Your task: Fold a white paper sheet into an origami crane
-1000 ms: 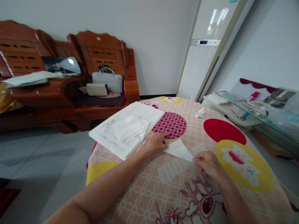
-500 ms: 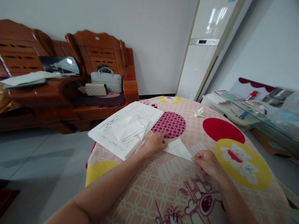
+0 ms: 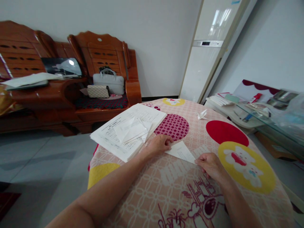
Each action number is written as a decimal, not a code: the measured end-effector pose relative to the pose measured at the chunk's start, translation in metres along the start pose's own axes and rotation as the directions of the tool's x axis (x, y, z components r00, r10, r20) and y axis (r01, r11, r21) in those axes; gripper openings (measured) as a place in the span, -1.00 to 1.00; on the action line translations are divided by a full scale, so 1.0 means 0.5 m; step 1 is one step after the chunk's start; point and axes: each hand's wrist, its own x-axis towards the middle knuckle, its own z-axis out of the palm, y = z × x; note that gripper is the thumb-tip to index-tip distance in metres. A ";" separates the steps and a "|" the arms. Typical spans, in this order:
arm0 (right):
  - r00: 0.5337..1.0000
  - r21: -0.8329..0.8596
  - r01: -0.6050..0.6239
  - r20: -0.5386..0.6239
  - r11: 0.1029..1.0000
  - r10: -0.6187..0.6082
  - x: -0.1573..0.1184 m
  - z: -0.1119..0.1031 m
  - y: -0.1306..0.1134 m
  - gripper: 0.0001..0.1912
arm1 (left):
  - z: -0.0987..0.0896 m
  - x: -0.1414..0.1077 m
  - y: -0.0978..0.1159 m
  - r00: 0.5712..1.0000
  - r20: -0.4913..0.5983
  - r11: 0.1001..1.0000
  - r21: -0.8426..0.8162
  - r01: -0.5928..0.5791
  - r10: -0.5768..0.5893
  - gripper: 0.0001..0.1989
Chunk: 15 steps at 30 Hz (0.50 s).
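A folded sheet of white paper, roughly triangular with faint print, lies on the patterned tablecloth between my hands. My left hand is at its left corner, fingers curled onto the paper. At the right corner, my right hand pinches the paper between thumb and fingers. To the left lies a stack of printed sheets, with several folded white pieces on top. Farther back on the cloth stands a small folded paper crane.
Beyond the table is a wooden sofa bearing a grey handbag and a quilted purse. A tall white air conditioner stands at the back. A glass-topped stand with papers and metal bowls is at the right.
My left hand has shifted very slightly at the paper's left corner, its fingers now a little more extended over the edge. The right hand keeps its pinch in place.
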 end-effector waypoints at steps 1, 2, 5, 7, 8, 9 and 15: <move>1.000 0.005 -0.004 0.003 1.000 0.004 0.000 0.000 0.000 -0.77 | -0.003 0.001 -0.003 1.000 0.016 1.000 -0.017 -0.013 0.013 -0.68; 1.000 0.010 -0.008 0.007 1.000 0.008 0.000 0.000 0.000 -0.77 | -0.004 0.001 -0.006 0.999 0.025 0.999 -0.027 -0.021 0.021 -0.68; 1.000 0.016 -0.009 0.012 1.000 0.009 -0.001 -0.001 -0.004 -0.77 | -0.001 -0.001 -0.007 0.997 0.002 0.997 -0.003 -0.073 0.073 -0.68; 1.000 0.011 -0.011 0.010 1.000 0.011 -0.003 -0.002 -0.008 -0.76 | 0.005 -0.005 -0.004 0.979 -0.016 0.979 0.027 -0.201 0.201 -0.71; 1.000 0.010 -0.009 0.007 1.000 0.008 -0.004 -0.002 -0.010 -0.76 | 0.008 -0.007 -0.001 0.960 -0.011 0.959 0.043 -0.280 0.281 -0.71; 1.000 0.010 -0.006 0.008 1.000 0.006 -0.004 -0.003 -0.012 -0.75 | 0.011 -0.009 0.001 0.935 0.010 0.933 0.058 -0.355 0.355 -0.71; 1.000 0.004 -0.018 0.009 1.000 0.018 -0.009 -0.004 -0.017 -0.76 | 0.030 -0.035 0.031 0.923 0.167 0.888 0.258 -0.380 0.346 -0.75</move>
